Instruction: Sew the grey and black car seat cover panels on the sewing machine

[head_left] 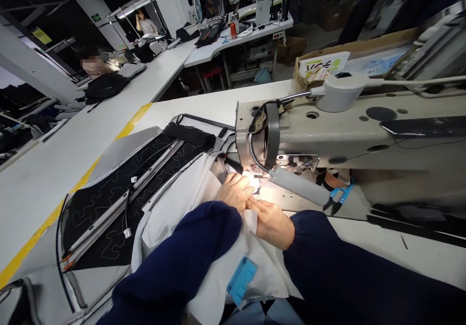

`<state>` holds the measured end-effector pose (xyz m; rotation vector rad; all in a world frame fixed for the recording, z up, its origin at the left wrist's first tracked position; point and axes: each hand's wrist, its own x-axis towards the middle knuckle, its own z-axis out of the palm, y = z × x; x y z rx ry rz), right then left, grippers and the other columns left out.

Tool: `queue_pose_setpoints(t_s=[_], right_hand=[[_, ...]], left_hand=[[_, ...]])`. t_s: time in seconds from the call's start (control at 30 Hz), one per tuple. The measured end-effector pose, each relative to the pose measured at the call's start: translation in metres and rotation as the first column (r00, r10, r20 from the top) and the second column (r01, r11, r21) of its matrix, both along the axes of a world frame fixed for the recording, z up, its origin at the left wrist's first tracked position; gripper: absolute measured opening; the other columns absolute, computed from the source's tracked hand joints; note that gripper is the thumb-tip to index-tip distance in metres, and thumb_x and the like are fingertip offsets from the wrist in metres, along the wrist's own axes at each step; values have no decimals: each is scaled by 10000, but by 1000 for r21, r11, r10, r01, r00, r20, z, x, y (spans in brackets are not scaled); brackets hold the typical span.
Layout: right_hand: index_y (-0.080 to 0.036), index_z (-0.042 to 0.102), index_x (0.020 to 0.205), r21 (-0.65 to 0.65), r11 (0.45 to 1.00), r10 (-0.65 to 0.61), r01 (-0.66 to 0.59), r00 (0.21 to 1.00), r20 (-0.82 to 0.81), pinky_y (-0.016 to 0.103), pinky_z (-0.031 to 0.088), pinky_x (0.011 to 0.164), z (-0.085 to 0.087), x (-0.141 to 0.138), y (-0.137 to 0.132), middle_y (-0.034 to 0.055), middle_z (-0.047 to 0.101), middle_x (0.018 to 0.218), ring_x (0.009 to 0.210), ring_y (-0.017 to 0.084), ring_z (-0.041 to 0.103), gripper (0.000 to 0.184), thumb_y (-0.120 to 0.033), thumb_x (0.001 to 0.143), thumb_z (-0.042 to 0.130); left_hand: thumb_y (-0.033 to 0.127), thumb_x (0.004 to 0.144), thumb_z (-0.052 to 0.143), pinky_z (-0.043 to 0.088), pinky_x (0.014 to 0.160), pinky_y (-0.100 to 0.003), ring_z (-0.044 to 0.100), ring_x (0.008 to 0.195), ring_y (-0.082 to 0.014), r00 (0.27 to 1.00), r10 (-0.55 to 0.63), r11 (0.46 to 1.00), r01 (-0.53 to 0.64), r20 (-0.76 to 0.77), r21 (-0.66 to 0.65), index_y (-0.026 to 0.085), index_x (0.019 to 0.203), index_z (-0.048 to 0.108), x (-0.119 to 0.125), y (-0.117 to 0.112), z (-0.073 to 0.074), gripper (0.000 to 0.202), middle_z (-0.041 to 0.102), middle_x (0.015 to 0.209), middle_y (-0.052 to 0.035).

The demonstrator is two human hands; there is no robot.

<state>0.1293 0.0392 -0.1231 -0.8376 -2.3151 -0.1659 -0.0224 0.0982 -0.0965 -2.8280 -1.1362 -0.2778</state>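
Note:
Under the lit head of a sewing machine [291,135], my left hand [236,190] presses on the edge of a white and grey seat cover [178,194], its fingers bent over the fabric. My right hand [271,222] lies just beside it, thumb and fingers pinched on the same cover's edge close to the needle area. The needle itself is lost in the lamp's glare. The cover spreads left across the table, with black panels, a wavy heating wire and white connectors [127,232]. A blue tag [242,281] sits on the white cloth near my lap.
Blue-handled snips [338,198] lie on the machine bed, right of the grey lamp [298,186]. A cardboard box [357,58] stands behind the machine. Yellow tape [87,174] crosses the white table. A co-worker [95,65] sits farther back at the left.

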Motion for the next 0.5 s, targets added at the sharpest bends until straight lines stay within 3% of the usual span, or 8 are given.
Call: queue_pose_setpoints(t_s=[0.23,0.37,0.43,0.5], right_hand=[[-46,659,907,-35,999,15,-12,996,85,352,546,789,0,1,1,196,648,1002,975,252,615,241,-61,854,425],[-17,661,965,-15,1000,-4,5,997,74,348,545,814,-2,3,3,198,649,1033,987,253,616,275,-53,838,420],[-15,663,987,15,1000,-28,27,998,59,352,545,813,-4,3,5,185,657,1026,976,250,619,296,-49,840,408],[-17,666,992,36,999,-40,38,998,53,352,544,812,-5,4,7,178,660,1029,972,247,620,304,-49,846,401]], left_hand=[[188,845,488,397,787,-365,463,824,-207,998,5,994,-11,-60,-110,207,803,715,1,3,4,232,543,799,-80],[170,823,539,432,746,-320,524,796,-186,985,124,968,-94,117,-234,200,868,741,2,6,9,210,598,803,-63],[149,845,524,445,718,-277,553,776,-158,943,234,935,-150,237,-323,163,832,741,4,8,11,218,628,846,-63],[129,849,511,443,717,-267,563,773,-151,927,266,921,-163,265,-353,152,800,739,5,8,13,234,629,831,-60]])
